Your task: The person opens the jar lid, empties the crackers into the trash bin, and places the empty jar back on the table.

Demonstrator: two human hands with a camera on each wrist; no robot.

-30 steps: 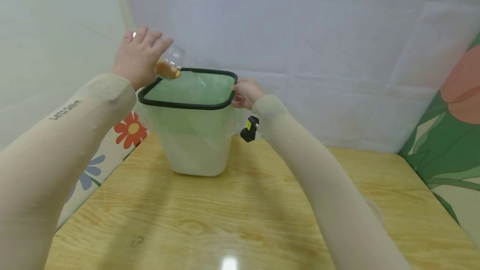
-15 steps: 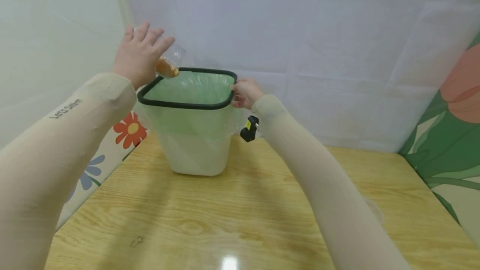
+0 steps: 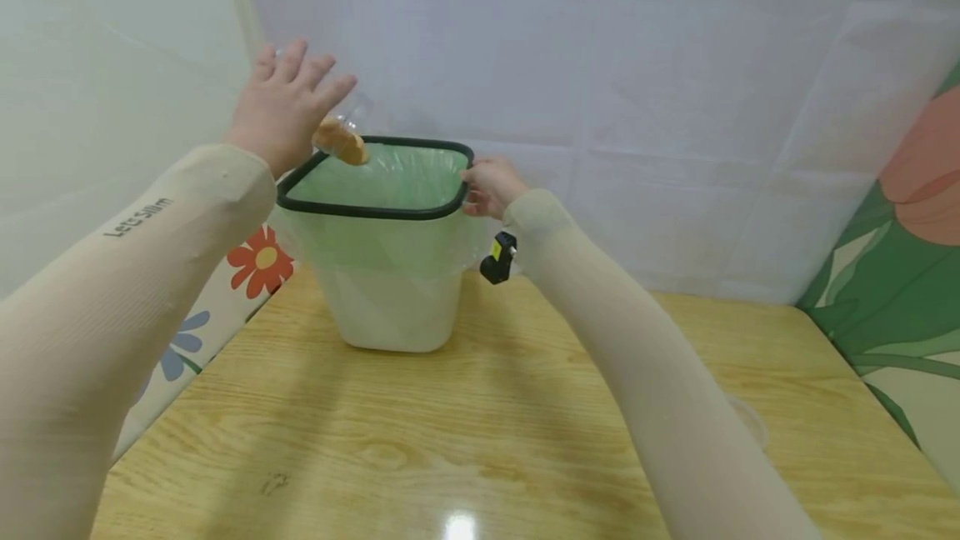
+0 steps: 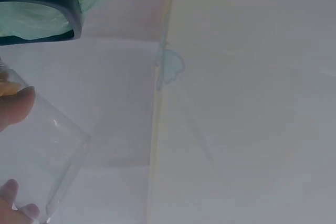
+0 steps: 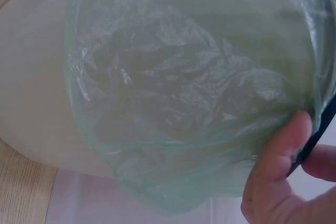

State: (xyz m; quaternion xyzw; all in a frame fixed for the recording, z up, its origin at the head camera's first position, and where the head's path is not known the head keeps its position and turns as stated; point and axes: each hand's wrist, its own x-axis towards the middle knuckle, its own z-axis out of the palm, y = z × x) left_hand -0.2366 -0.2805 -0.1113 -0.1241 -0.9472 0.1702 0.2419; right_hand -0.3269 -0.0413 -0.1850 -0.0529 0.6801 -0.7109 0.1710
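In the head view my left hand [image 3: 281, 111] holds a clear plastic jar [image 3: 360, 109] tipped mouth-down over the left side of a pale waste bin [image 3: 393, 311]. Orange-brown contents [image 3: 343, 142], too blurred to identify, are gathered at the jar's mouth. A thumb and fingertips show against the clear jar wall [image 4: 52, 145] in the left wrist view. Lining the bin is a thin green bag [image 3: 416, 169], folded over its dark rim [image 3: 375, 211]. My right hand [image 3: 493, 187] pinches the rim and bag at the right side, thumb against the green film [image 5: 184, 77].
The bin stands on a wood-grain table [image 3: 420, 440]. Behind it hangs a white sheet [image 3: 600, 107]; flower-patterned cloth [image 3: 900, 290] borders the right. A small black device [image 3: 498, 258] sits at my right wrist. A clear round object [image 3: 750, 423] lies partly behind the right forearm.
My left hand has risen slightly and tipped the jar further. The orange-brown contents have slid down toward and past its mouth. The right hand and bin have stayed put.
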